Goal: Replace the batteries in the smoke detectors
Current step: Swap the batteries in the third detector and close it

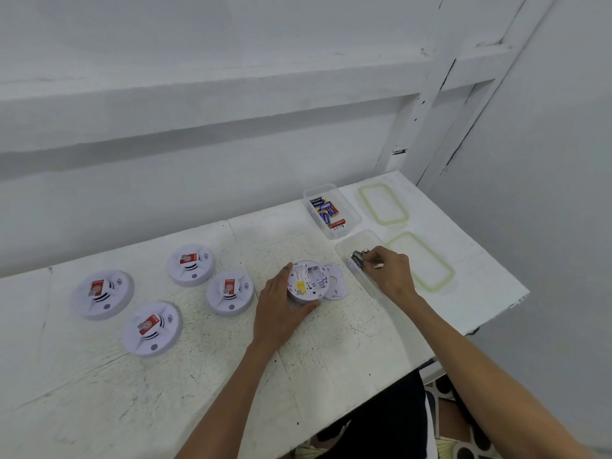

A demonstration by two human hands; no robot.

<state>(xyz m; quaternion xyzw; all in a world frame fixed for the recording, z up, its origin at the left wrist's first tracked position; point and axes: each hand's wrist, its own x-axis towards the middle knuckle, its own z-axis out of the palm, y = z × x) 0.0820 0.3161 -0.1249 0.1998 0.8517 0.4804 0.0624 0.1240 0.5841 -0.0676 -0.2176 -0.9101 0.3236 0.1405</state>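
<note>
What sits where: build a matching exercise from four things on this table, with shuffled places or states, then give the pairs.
1. opened smoke detector
2. back cover
3. blue batteries
4. dark batteries

A. in the far clear container
B. pinched by the right grip, in the near clear container
C. flat on the table, right of the detector
D. held by the left grip

Pairs: 1-D, 2-C, 3-A, 4-B

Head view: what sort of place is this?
Probably a plain workroom, not a furnished home: a rough white-painted table against bare white walls, several smoke detectors laid out, and a clear tub of batteries.
</note>
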